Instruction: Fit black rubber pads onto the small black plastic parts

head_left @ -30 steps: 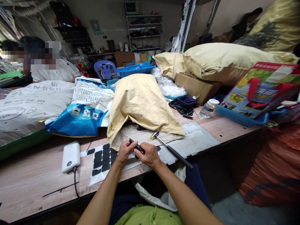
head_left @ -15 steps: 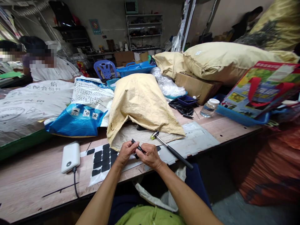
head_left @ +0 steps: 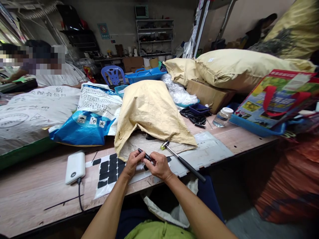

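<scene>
Black part (head_left: 146, 156): slim, cylindrical, at the sack's (head_left: 149, 103) near edge.
Grip: left hand (head_left: 134, 163) and right hand (head_left: 159, 165) both pinching the black part.
Sack: creased, yellowish sheeting.

Dim room, soft light on the counter (head_left: 37, 202), stretched edges.
The beige sack (head_left: 149, 106) is pale and evenly lit, while the back wall (head_left: 119, 16) and shelf (head_left: 156, 29) sink into grey murk. The brightest patches sit at the upper left edge, washed out. A mild sheen marks the blue bag (head_left: 74, 132), and the hammer (head_left: 184, 162) glints along its metal shaft. Deep shadow fills the space below the counter. The black piece (head_left: 145, 155) shows little surface detail. Wide-angle distortion pulls the gift bag (head_left: 276, 99) outward; the red sack (head_left: 286, 182) looks smeared. Square pixelation masks two heads (head_left: 38, 49) at left.
</scene>
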Tool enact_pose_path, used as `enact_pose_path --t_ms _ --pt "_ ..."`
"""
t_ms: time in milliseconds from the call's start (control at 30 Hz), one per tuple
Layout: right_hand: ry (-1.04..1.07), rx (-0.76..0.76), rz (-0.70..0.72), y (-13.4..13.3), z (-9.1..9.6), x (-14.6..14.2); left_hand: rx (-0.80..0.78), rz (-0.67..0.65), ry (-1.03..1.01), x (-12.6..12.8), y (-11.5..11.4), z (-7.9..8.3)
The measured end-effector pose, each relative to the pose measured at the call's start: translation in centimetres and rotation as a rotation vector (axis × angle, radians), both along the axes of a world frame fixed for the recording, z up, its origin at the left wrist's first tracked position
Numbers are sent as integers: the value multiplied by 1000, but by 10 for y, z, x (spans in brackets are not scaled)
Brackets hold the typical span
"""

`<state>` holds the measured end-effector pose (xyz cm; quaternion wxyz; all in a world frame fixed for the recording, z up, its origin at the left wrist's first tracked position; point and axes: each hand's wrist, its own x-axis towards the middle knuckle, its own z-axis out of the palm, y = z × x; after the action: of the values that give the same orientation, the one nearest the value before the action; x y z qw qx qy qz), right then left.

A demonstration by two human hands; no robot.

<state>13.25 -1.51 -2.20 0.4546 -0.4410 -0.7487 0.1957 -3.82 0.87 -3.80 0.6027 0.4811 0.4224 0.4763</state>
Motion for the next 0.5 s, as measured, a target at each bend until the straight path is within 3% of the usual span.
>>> enact_pose_path --t_ms 500 --pt "58 -23 1 1 -1 -1 25 -30 -95 -1 0 6"
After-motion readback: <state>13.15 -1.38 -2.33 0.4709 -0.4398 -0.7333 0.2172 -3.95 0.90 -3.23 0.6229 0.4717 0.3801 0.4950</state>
